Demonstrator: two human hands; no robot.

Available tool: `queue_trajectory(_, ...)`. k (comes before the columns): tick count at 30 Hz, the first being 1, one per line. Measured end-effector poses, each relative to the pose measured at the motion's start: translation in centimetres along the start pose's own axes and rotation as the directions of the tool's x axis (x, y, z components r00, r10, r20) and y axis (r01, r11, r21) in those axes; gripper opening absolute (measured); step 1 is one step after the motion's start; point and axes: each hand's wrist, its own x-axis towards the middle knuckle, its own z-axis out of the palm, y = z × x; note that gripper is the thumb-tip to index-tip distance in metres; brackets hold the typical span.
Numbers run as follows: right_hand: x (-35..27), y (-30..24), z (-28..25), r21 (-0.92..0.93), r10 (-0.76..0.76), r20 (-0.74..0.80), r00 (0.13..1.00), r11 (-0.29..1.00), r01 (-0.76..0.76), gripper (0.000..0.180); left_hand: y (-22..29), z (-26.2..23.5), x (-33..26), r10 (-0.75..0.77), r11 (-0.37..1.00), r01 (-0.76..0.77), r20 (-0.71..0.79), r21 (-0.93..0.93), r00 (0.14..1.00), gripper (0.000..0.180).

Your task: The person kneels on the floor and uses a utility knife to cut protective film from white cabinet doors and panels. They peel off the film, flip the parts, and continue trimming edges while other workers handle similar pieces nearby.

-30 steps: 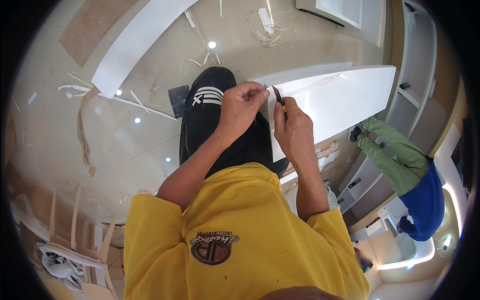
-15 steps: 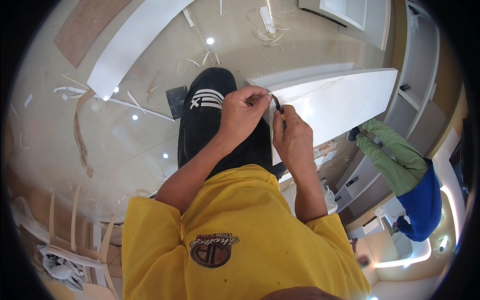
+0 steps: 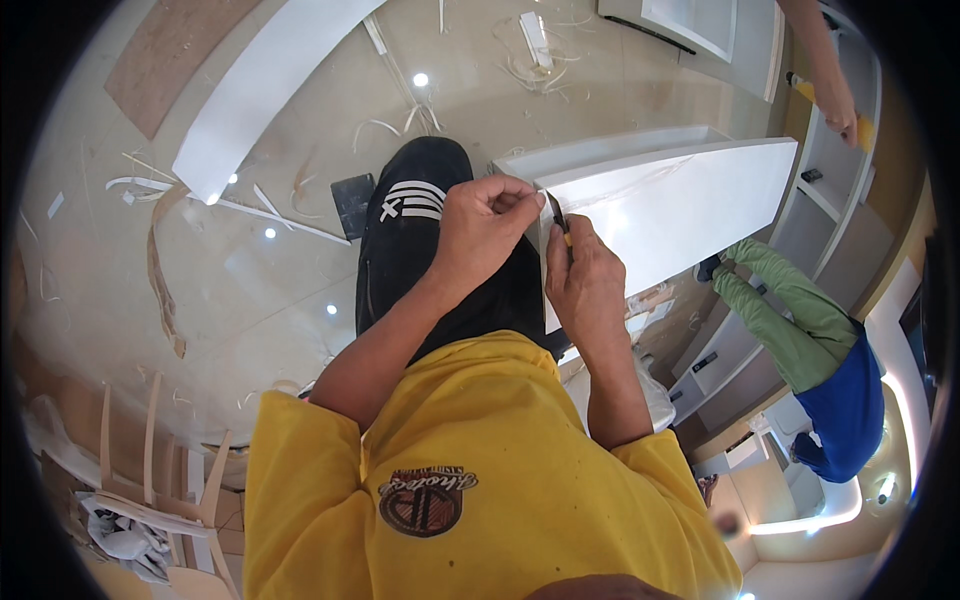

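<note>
White box [image 3: 700, 195]: beside the person's legs, toward the right; whether it rests on the leg or the floor is hidden.
Left hand [image 3: 490, 228]: thumb and forefinger pressed together at the box's near corner; whether a sliver is pinched between them, I cannot tell.
Right hand [image 3: 587, 272]: fingers wrapped around the knife [image 3: 559, 212], its blade just beside the left fingertips.
Corner progress: the box's sides look joined already; the corner seems midway through handling, with the blade right at it. How much is left along the other edges cannot be told.
Streaks: faint lines run along the broad face, marks or reflections.
Floor [image 3: 290, 365]: pale strips [image 3: 268, 215], a curved white board [image 3: 265, 95], a brown board [image 3: 178, 58] and a black square [image 3: 352, 206].
Co-workers: a hand [image 3: 838, 105] with a yellow tool at upper right; a person in blue [image 3: 848, 400] beyond the box.
In the way: the black-clad knee [image 3: 425, 175] crowds the left hand; loose strips clutter the floor ahead.
</note>
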Motion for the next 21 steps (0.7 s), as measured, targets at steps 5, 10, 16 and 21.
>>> queue_trajectory(5,0.18,-0.18,0.0,-0.015,-0.01,0.009,1.0,1.0,0.01,0.012,0.16,-0.03,0.04,-0.005,0.999,0.004,-0.016,-0.048,1.0,0.012)
queue_trajectory(10,0.16,-0.31,0.07,-0.013,-0.004,0.001,1.0,1.0,0.004,0.012,0.19,-0.08,0.03,-0.001,0.998,0.001,-0.008,-0.059,1.0,0.012)
queue_trajectory(16,0.1,-0.31,0.23,-0.011,0.003,-0.008,1.0,1.0,-0.004,0.012,0.3,-0.11,0.11,0.0,0.999,0.0,-0.005,-0.042,1.0,0.012)
queue_trajectory(21,0.06,-0.24,0.27,-0.007,-0.008,-0.005,1.0,1.0,0.007,0.012,0.25,-0.16,0.14,-0.009,0.999,0.009,0.0,-0.053,1.0,0.012)
